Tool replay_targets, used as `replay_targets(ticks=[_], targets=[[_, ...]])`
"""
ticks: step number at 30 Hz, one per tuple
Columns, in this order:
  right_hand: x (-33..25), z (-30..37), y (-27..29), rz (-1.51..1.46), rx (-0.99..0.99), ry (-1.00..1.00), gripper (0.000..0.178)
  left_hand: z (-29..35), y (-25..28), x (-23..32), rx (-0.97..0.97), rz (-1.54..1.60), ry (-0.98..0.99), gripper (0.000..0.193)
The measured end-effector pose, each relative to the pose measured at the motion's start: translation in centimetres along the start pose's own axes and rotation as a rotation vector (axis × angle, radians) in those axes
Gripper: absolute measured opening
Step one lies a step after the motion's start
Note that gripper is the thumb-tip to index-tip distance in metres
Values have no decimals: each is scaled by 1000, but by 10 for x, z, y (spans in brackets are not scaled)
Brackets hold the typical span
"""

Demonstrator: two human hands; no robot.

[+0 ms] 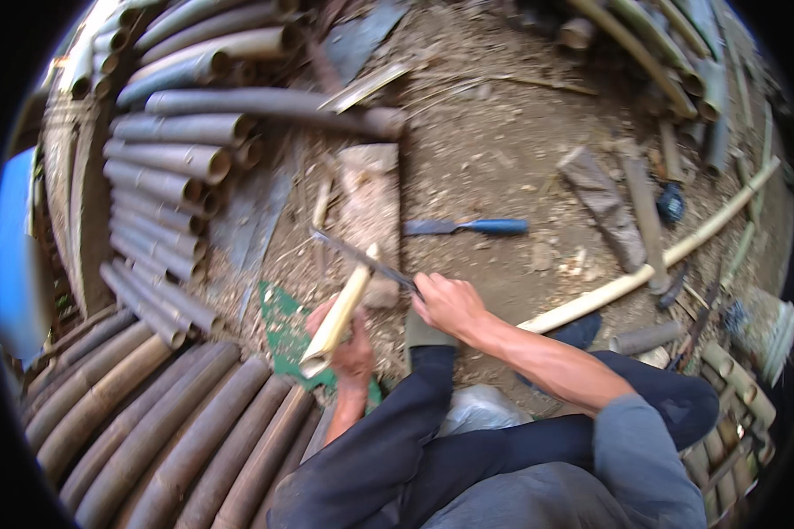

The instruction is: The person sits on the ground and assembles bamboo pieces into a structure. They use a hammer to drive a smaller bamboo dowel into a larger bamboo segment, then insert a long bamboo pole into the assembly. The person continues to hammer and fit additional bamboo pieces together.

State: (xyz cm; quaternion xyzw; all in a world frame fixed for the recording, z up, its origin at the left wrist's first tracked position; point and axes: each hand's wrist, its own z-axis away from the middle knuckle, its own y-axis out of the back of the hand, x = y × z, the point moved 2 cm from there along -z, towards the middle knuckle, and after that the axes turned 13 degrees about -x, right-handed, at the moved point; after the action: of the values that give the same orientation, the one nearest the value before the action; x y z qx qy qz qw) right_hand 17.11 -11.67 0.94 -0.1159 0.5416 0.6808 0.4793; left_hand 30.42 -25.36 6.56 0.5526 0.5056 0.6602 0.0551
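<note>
A short pale length of bamboo (337,328) is gripped from below by my left hand (355,353), fingers closed round it. It stands tilted, its hollow lower end facing me. My right hand (450,304) is closed on the end of a long, dark-bladed knife (362,256). The blade runs up and left from that hand and crosses the upper end of the bamboo. Whether the edge touches it cannot be made out. A worn wooden board (369,176) lies just beyond the blade. Beside the board rests a flat-bladed chisel (494,227) with a blue handle.
Stacked dark bamboo tubes (163,150) fill the left side, with more tubes (212,432) at lower left. A long pale bamboo pole (626,284) stretches to the right. Wood shavings litter the dirt floor and a green sheet (278,326). Cut bamboo pieces (728,397) stand at right.
</note>
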Motion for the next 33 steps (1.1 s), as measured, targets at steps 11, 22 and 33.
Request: replay_targets(ticks=[11, 22, 33], targets=[[72, -32, 38, 127, 393, -184, 76, -45, 60, -15, 218, 559, 158, 53], [1, 58, 122, -1150, -118, 362, 82, -121, 62, 129, -597, 625, 97, 54], [141, 328, 262, 227, -149, -324, 47, -70, -99, 264, -1158, 371, 160, 32]])
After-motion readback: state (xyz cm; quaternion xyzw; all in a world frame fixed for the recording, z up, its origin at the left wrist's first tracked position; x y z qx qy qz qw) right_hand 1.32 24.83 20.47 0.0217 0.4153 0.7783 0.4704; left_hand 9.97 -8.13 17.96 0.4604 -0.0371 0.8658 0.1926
